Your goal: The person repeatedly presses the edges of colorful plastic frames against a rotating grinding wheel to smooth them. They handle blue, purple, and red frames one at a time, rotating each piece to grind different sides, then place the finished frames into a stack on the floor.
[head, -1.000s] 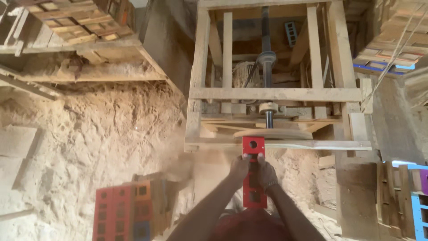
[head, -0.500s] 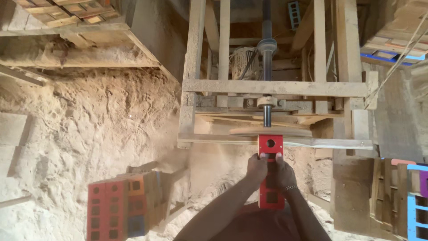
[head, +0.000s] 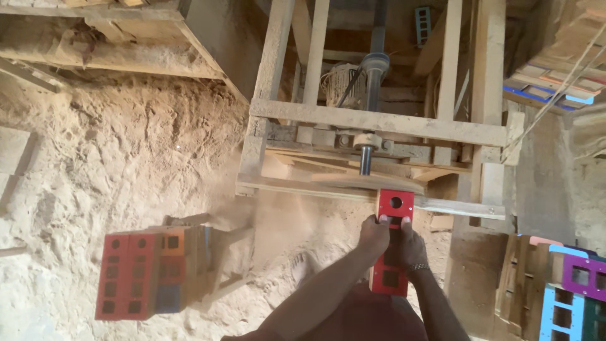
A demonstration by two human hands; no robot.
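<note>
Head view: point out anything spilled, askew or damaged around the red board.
Pale sawdust lies heaped in drifts over the floor left of the wooden frame. The stack of painted boards stands crooked in it. The red board, held by the left hand and right hand, looks intact.
</note>
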